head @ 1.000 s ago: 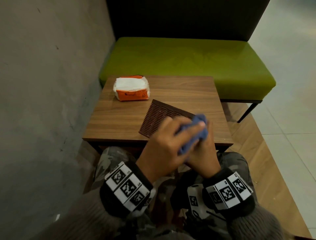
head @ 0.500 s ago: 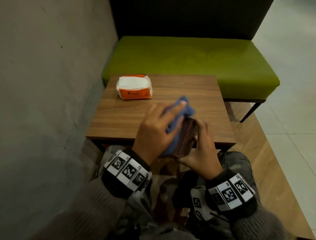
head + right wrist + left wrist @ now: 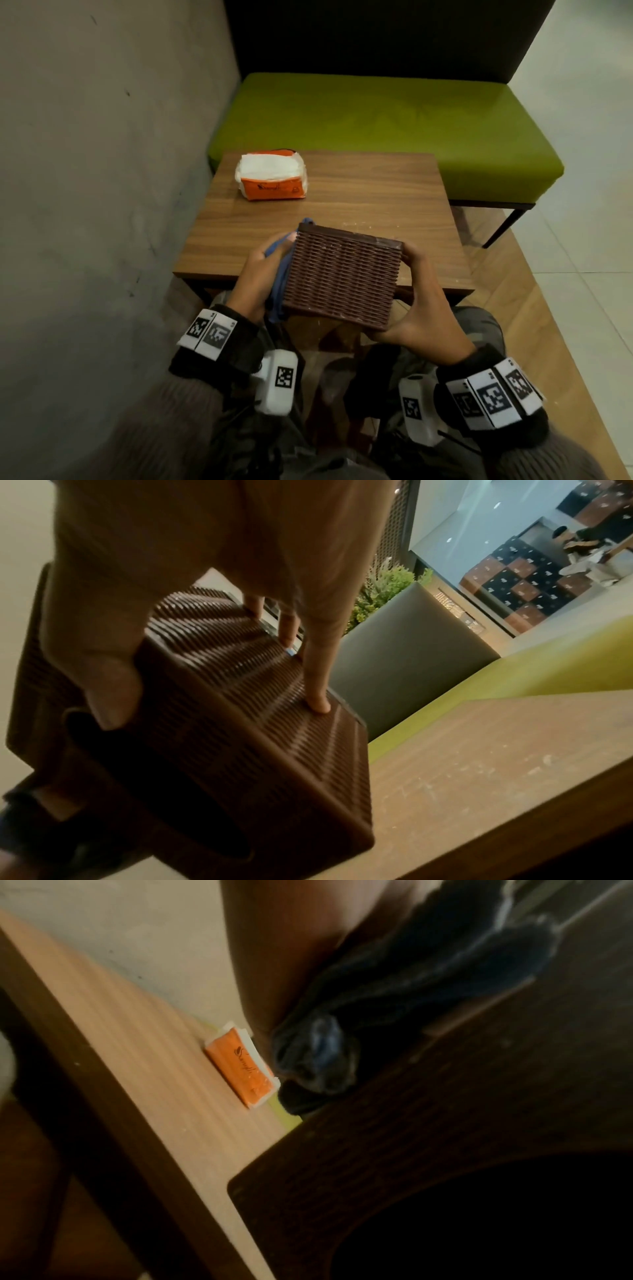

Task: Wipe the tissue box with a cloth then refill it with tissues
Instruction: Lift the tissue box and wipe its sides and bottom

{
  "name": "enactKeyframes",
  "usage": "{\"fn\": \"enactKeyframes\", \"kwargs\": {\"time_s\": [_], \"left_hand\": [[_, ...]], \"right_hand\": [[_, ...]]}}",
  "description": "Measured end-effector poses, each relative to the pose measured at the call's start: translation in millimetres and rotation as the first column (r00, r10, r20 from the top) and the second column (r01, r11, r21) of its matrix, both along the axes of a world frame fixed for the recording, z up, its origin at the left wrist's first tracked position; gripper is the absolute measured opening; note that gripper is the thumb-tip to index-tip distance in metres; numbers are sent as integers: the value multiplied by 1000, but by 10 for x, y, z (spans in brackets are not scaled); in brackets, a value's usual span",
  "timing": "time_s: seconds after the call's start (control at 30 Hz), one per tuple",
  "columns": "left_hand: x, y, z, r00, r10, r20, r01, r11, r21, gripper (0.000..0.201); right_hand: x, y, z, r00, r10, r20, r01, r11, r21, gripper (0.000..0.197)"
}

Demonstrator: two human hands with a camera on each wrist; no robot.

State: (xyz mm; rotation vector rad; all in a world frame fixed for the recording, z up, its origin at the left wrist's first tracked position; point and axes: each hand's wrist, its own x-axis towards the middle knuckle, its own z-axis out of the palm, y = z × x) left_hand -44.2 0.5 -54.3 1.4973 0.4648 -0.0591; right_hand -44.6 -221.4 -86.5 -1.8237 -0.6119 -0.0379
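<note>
Head view: left hand curled round a blue cloth, pressing it against the left side wall of the tissue box. Right hand clamped on the right end of the box, thumb on the near face, fingers laid across the far ribbed side. Box held off the table, over its near edge and above the lap, a broad ribbed face turned up.

Handling, judged: rigid brown ribbed shell, light for its bulk, ridges giving fair purchase; best gripped across opposite walls near an end, as now. Cloth soft and limp, needing a bunched hold.

Tissue pack lying at the far left of the table, well apart from the box; soft, crushable, best taken by its sides. Orange wrapper bearing a dark script logo, not legible. Green bench beyond.
</note>
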Motion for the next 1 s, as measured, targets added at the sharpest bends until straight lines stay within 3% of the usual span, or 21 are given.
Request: {"fn": "enactKeyframes", "kwargs": {"time_s": [0.1, 0.23, 0.37, 0.43, 0.5, 0.57, 0.63, 0.7, 0.77, 0.9, 1.0], "left_hand": [[-46, -56, 171, 985, 12, 171, 0, 997, -71, 14], [-109, -122, 286, 927, -41, 373, 22, 998, 56, 16], [-8, -19, -61, 972, -165, 169, 120, 961, 248, 9], [25, 92, -281, 963, -266, 47, 235, 912, 335, 10], [6, 172, -408, 965, -261, 13, 239, 905, 353, 16], [-47, 238, -373, 991, -134, -1, 130, 962, 241, 12], [-42, 288, -286, 994, -70, -84, 71, 997, 10, 35], [-32, 332, -187, 943, -249, -219, 227, 966, -122, 70], [-32, 329, -91, 865, -411, -286, 352, 905, -238, 86], [-5, 254, 21, 830, -496, -254, 395, 845, -361, 72], [8, 251, 44, 834, -521, -183, 433, 822, -370, 69]], "right_hand": [[29, -14, -11, 1000, -18, -14, 18, 1000, -12, 102], [61, -115, -45, 996, -18, -89, 20, 1000, 21, 104], [23, -172, -2, 989, 17, -146, 1, 993, 120, 106], [-17, -193, 2, 990, 11, -141, 2, 995, 95, 106], [-68, -195, -14, 995, -43, -88, 50, 996, 79, 101], [-63, -183, -17, 989, -132, 73, 129, 991, 44, 96], [-1, -188, -74, 951, -178, 254, 187, 982, -14, 96], [45, -186, -152, 920, -182, 348, 214, 975, -58, 92], [52, -144, -223, 900, -149, 409, 204, 974, -94, 87], [6, -54, -252, 852, -30, 523, 120, 983, -140, 76], [45, -103, -271, 841, -8, 542, 111, 981, -158, 84]]}}
